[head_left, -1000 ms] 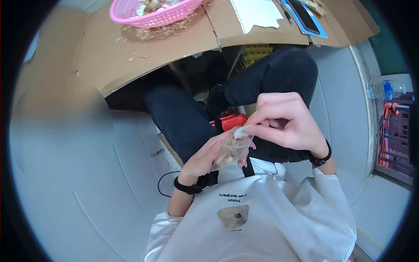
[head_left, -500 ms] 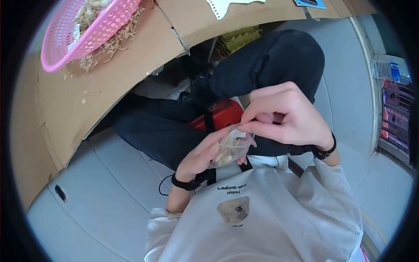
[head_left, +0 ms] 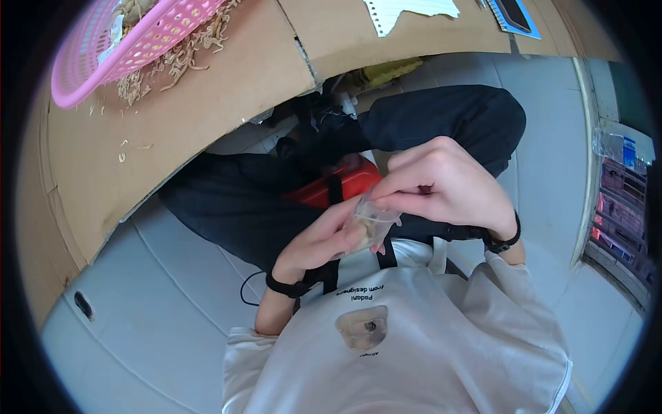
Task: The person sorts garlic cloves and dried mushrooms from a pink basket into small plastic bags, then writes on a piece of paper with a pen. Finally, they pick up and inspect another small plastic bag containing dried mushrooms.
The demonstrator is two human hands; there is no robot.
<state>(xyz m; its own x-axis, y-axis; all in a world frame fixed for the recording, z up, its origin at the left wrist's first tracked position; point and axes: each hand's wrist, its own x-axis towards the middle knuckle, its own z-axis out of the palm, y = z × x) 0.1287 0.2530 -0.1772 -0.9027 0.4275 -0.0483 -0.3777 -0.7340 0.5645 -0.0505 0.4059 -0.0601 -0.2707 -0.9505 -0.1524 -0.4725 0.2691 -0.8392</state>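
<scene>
Above my lap I hold a small clear plastic bag with pale pieces inside. My left hand wraps round the bag from the left and below. At the bag's upper edge, the thumb and forefinger of my right hand are pinched together on the plastic. The contents are too blurred to name. A pink perforated basket with pale items in it stands on the cardboard-covered table at the upper left, away from both hands.
Pale thin shreds lie beside the basket on the cardboard. Torn notebook paper and a phone on a blue notebook are at the far edge. A red object sits between my legs. A plastic bottle is at the right.
The view has shifted, so more of the phone shows and less of the basket. Both hands still hold the bag, and its upper edge is now drawn up between my right fingertips.
</scene>
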